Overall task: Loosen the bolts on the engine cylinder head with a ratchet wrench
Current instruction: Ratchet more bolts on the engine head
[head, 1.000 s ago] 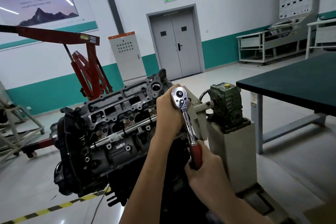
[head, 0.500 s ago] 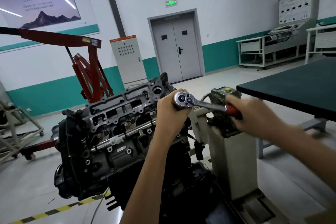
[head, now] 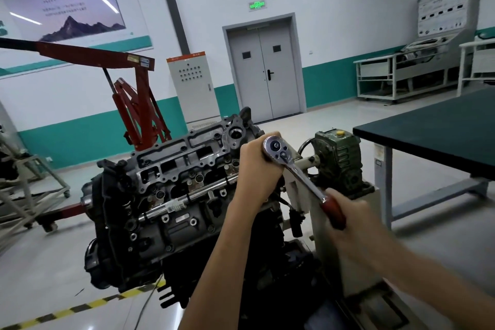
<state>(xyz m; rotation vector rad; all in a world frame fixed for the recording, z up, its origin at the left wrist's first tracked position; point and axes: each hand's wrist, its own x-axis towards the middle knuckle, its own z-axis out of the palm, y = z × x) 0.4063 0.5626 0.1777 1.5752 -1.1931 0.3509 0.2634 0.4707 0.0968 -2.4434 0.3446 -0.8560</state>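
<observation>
Your left grip (head: 257, 171) wraps the ratchet wrench (head: 296, 170) beneath its head, steadying it on the cylinder head (head: 184, 161), while your right grip (head: 359, 225) clasps the handle for leverage.

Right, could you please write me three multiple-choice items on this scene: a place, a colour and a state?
1. Relative to the grey metal engine, where is the dark green metal gearbox? A. To its left. B. To its right. C. On top of it.
2. What colour is the grip of the chrome ratchet wrench? A. Red. B. Blue. C. Yellow.
3. What is the right hand doing? A. Hanging idle. B. Gripping the wrench's handle. C. Pressing on the engine.
Answers: 1 B, it stands beyond the wrench, on the right; 2 A, the grip is dark red; 3 B, it is curled round that grip.
</observation>
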